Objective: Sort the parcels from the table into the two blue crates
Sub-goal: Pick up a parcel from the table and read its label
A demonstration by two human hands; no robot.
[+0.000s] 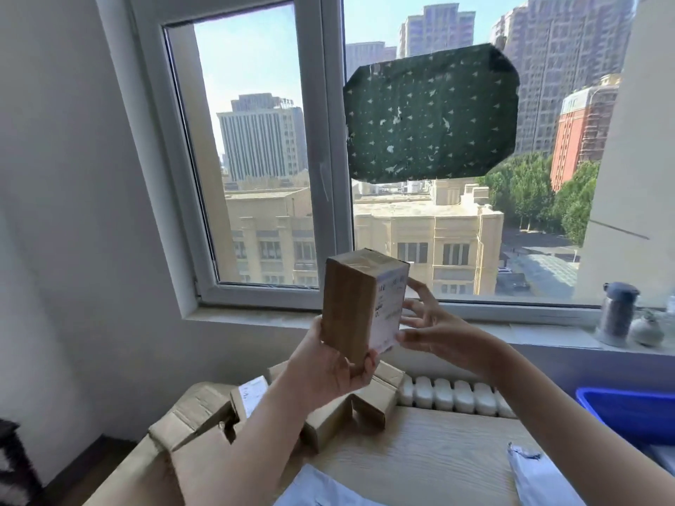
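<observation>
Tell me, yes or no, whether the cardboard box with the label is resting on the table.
No, the left hand grips the cardboard box by its lower end, raised above the table before the window.

Nothing is legible: the white label (390,309) on the parcel (349,308) at frame centre shows only a barcode and blurred print.

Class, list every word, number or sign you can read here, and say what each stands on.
Nothing reads clearly.
Shipping label on the held parcel: barcode and print, too blurred.
Second label on a box on the table: too blurred.
Rooftop sign on the far building: too small.
</observation>
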